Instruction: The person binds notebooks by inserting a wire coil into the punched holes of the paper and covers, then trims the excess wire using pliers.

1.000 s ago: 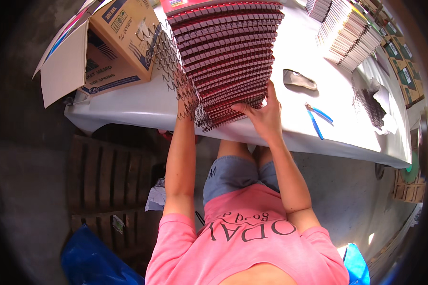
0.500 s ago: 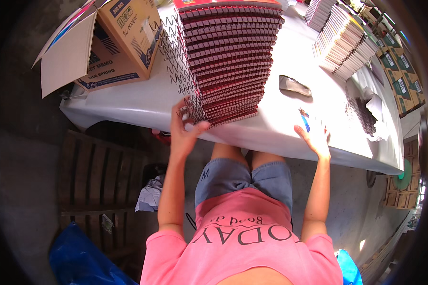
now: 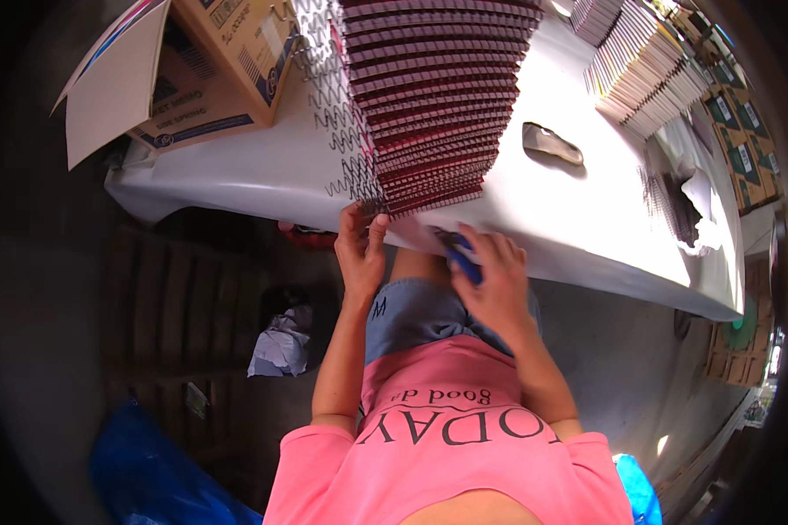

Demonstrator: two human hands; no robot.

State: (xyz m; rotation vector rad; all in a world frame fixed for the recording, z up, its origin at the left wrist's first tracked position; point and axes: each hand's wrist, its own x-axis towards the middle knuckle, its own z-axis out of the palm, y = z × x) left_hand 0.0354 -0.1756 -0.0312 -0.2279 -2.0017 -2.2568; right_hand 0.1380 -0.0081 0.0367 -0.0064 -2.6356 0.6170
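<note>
A tall stack of dark red spiral-bound notebooks (image 3: 433, 96) stands on a table covered in white plastic (image 3: 263, 179). My left hand (image 3: 360, 248) pinches the wire spiral at the near left corner of the lowest notebook. My right hand (image 3: 490, 276) is closed around a blue-handled tool (image 3: 462, 256) just below the stack's near edge. Loose wire spirals (image 3: 337, 131) lie along the stack's left side.
An open cardboard box (image 3: 197, 70) sits at the table's left end. Further stacks of notebooks (image 3: 643, 70) and a grey metal object (image 3: 552, 144) lie to the right. Wooden pallets (image 3: 158, 324), crumpled paper (image 3: 280, 341) and a blue bag (image 3: 158, 472) are on the floor.
My right hand went out to the right side of the table and came back to the stack holding the blue-handled tool. My left hand stayed at the bottom spiral.
</note>
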